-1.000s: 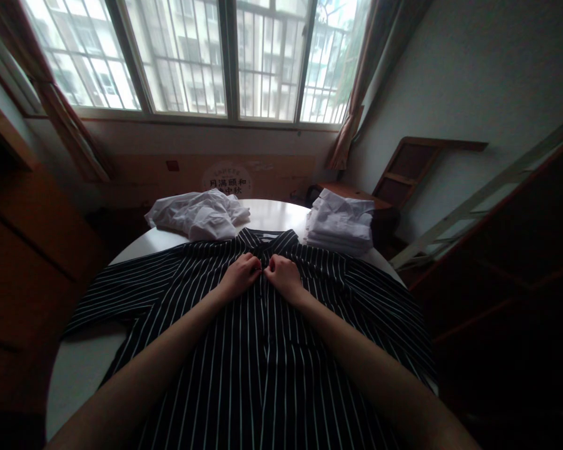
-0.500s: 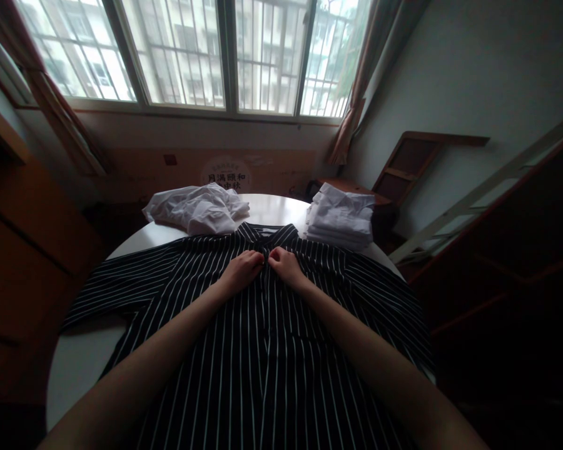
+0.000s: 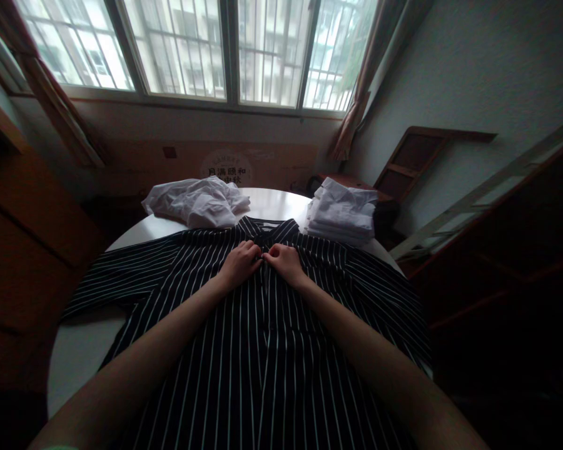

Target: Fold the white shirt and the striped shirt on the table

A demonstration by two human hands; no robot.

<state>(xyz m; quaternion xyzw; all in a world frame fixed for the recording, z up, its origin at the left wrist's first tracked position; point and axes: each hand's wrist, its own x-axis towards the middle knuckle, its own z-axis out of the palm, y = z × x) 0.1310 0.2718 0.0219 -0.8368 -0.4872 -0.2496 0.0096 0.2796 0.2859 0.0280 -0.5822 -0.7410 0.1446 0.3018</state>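
Observation:
A black shirt with thin white stripes [image 3: 244,350] lies spread flat, front up, on a round white table [image 3: 79,356], its collar pointing away from me. My left hand [image 3: 240,262] and my right hand [image 3: 285,261] meet at the shirt's front placket just below the collar. Both hands pinch the fabric there with closed fingers, thumbs nearly touching. What lies between the fingertips is too small to make out. Both forearms rest over the shirt's body.
A crumpled white garment [image 3: 197,203] lies at the table's far left. A stack of folded white shirts [image 3: 341,212] sits at the far right. Wooden furniture [image 3: 23,237] stands at the left, a dark shelf frame [image 3: 507,262] at the right, windows behind.
Both hands stay pinched at the placket below the collar, shifting only slightly. The view has tilted a little.

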